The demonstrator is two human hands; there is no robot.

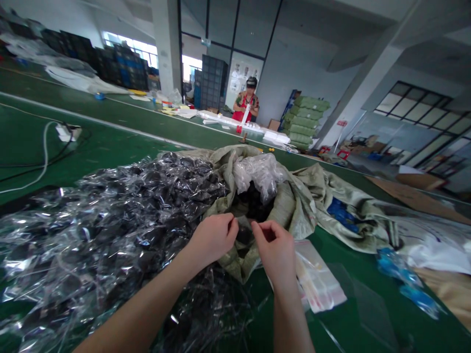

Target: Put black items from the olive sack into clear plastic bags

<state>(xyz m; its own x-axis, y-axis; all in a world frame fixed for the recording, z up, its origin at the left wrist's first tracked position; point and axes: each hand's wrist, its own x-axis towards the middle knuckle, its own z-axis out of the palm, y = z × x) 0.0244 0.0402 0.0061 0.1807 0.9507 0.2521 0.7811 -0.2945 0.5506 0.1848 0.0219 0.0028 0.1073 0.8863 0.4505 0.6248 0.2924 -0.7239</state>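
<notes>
Between my two hands hangs a small clear bag with a dark round item (pixel 243 234) in it. My left hand (pixel 217 236) is closed, pinching the bag's left edge. The fingertips of my right hand (pixel 274 240) pinch its right edge. Just beyond them lies an open woven sack (pixel 292 203) with dark items inside and crumpled clear plastic (pixel 259 171) on its rim. A large heap of dark items in clear bags (pixel 147 220) spreads to the left. Flat clear bags with a red stripe (pixel 318 279) lie right of my right hand.
The green table (pixel 121 142) carries a white power strip (pixel 68 131) with cables at left. Another woven sack (pixel 331 196) with blue plastic and blue packets (pixel 408 282) are at right. A person (pixel 246 105) is behind the far table, near stacked green sacks (pixel 303 120).
</notes>
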